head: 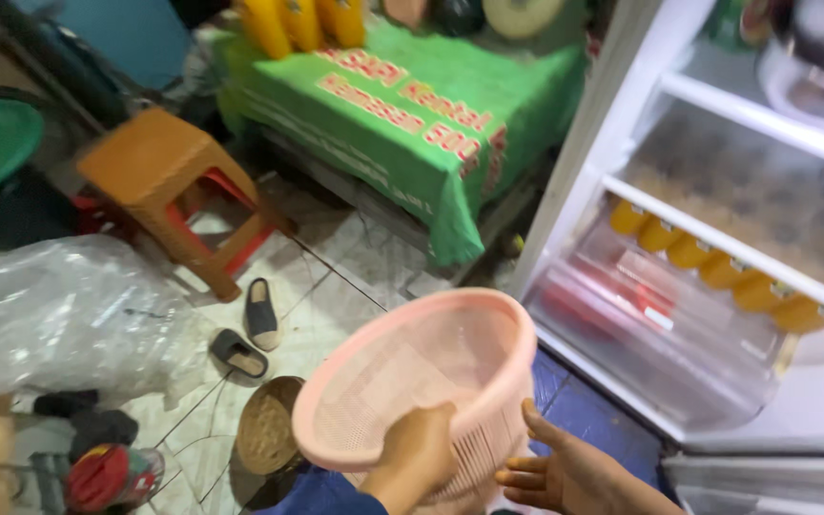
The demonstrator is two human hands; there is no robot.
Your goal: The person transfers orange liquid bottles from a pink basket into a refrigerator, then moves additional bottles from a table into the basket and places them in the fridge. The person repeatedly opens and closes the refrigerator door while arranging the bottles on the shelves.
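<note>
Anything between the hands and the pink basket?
Nothing visible. The left hand grips the pink basket at its rim, and the right hand lies open against its lower side.

Bright even light, soft motion blur throughout
</note>
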